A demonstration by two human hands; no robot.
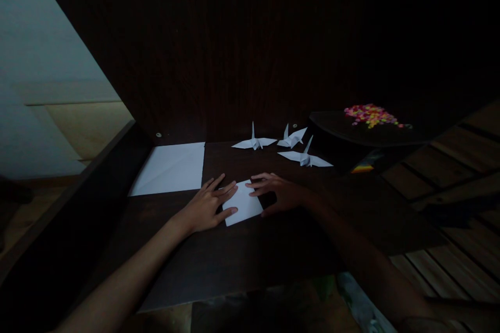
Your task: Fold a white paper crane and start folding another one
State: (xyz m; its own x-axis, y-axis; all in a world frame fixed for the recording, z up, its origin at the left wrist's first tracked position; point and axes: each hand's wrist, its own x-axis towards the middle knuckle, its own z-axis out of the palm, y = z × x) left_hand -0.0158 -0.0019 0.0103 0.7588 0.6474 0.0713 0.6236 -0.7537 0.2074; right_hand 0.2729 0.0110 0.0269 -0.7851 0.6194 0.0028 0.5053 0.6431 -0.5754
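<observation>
A small folded square of white paper (pixel 242 207) lies on the dark wooden desk in front of me. My left hand (pixel 207 205) rests flat at its left side, thumb and fingers spread over that edge. From the right, my right hand (pixel 279 192) touches the paper with its fingertips, the fingers apart and slightly bent. Behind the paper stand three white origami cranes: one (pixel 254 143) with wings spread wide, another (pixel 292 139) beside it, and a third (pixel 305 158) nearer to my right hand.
A larger white paper sheet (pixel 172 169) with a diagonal crease lies at the left. On a raised dark shelf (pixel 332 127) at the right sits a pile of small colourful pieces (pixel 371 114). A tall dark panel (pixel 234 52) closes off the back; a low side board (pixel 74 187) edges the left.
</observation>
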